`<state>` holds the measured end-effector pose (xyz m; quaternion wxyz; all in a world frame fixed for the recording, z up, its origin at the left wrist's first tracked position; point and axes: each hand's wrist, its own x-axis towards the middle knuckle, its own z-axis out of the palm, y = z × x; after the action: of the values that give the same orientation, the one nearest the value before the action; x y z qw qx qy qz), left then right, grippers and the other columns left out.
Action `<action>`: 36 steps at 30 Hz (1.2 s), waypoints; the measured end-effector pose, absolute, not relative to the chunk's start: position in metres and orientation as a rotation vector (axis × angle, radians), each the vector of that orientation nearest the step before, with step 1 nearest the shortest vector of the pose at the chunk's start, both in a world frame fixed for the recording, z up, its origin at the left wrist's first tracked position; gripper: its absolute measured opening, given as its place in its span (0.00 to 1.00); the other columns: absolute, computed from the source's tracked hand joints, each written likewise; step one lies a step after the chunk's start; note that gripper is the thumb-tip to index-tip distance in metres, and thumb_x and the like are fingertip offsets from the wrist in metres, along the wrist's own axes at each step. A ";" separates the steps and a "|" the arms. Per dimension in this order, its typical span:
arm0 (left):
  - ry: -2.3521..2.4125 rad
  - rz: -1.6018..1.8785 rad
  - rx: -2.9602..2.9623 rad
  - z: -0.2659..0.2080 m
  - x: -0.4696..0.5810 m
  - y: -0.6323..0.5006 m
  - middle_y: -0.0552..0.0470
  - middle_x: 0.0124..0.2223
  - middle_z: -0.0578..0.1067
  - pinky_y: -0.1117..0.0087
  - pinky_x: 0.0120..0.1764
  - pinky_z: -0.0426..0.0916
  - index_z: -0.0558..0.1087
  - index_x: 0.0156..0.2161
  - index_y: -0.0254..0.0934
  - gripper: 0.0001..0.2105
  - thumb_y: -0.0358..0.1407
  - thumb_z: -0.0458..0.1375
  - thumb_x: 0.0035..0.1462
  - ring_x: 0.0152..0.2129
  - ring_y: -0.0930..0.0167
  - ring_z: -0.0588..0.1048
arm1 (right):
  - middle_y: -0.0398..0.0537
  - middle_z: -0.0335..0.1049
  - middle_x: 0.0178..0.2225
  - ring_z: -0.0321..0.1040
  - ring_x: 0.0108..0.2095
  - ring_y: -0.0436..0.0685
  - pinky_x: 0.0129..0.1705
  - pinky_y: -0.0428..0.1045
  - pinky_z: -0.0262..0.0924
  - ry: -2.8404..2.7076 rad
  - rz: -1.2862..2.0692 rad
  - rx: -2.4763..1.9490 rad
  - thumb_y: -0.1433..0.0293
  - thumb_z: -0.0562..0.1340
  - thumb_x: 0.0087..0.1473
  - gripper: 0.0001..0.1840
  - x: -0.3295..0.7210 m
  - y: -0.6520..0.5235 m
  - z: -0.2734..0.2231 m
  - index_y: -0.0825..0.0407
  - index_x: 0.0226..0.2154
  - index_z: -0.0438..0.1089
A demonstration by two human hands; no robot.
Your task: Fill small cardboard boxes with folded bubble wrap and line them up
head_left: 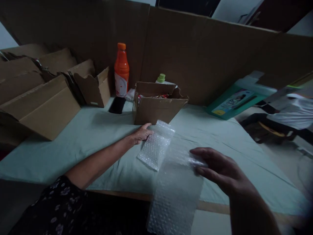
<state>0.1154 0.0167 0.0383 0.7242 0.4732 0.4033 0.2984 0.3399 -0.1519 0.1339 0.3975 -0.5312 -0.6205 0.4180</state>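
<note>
One right hand of mine [220, 171], lower right, fingers pinched on the edge of a bubble bag [176, 199] at bottom centre; one left hand [141, 133], centre, fingers partly spread against a bubble pouch [157, 145], hold unclear, below a carton [158, 111].

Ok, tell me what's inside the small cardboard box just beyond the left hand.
Some shiny red items peek over the front rim of the box. The front wall hides their lower parts and the bottom, so their kind and number cannot be told.
</note>
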 end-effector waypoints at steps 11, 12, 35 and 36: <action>1.031 0.762 1.298 0.041 0.069 -0.015 0.38 0.59 0.68 0.61 0.51 0.67 0.63 0.62 0.34 0.35 0.31 0.64 0.46 0.51 0.61 0.70 | 0.44 0.72 0.33 0.67 0.28 0.49 0.29 0.45 0.68 -1.241 1.418 -1.283 0.63 0.75 0.44 0.21 0.325 -0.120 0.078 0.47 0.42 0.76; 0.949 0.788 1.339 0.043 0.065 -0.023 0.39 0.60 0.67 0.61 0.54 0.64 0.64 0.61 0.35 0.34 0.33 0.65 0.47 0.54 0.60 0.68 | 0.44 0.72 0.33 0.67 0.28 0.50 0.28 0.45 0.68 -1.241 1.419 -1.280 0.62 0.75 0.44 0.21 0.322 -0.120 0.079 0.47 0.42 0.76; 1.048 0.384 1.389 0.034 0.037 -0.098 0.63 0.21 0.62 0.76 0.21 0.52 0.55 0.68 0.33 0.37 0.29 0.55 0.51 0.17 0.76 0.58 | 0.47 0.76 0.39 0.65 0.24 0.50 0.32 0.47 0.62 -1.707 0.672 -1.799 0.71 0.62 0.48 0.29 0.294 -0.085 0.018 0.52 0.55 0.69; 1.047 0.390 1.398 0.033 0.036 -0.098 0.63 0.20 0.61 0.76 0.20 0.51 0.55 0.68 0.34 0.37 0.28 0.55 0.51 0.16 0.76 0.57 | 0.48 0.76 0.39 0.66 0.25 0.50 0.33 0.48 0.62 -1.749 0.621 -1.831 0.71 0.63 0.49 0.29 0.292 -0.085 0.018 0.52 0.56 0.68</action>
<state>0.0364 -0.0984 0.0334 0.6258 0.6094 0.4562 0.1699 0.2924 -0.0853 0.0179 0.2640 -0.6773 -0.6471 0.2297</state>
